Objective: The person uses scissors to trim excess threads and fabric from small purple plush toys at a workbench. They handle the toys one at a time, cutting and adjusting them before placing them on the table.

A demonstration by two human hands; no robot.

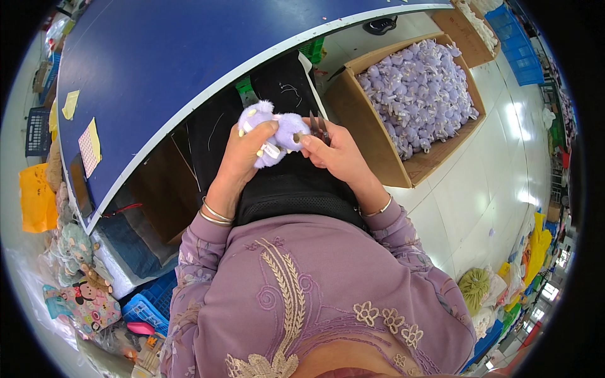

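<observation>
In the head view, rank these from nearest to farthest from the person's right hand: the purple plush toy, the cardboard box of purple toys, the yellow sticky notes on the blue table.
1. Purple plush toy: touching the right hand, held between both hands.
2. Cardboard box of purple toys: just to its right, on the floor.
3. Yellow sticky notes: far left, on the blue table.

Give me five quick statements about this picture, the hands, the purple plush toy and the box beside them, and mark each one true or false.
1. The left hand holds a small purple plush toy. True.
2. The right hand is empty. False: it holds a small brush-like tool against the toy.
3. The cardboard box at the right is full of purple plush toys. True.
4. The table has a red top. False: it is blue.
5. Bangles sit on the left wrist. True.
</observation>
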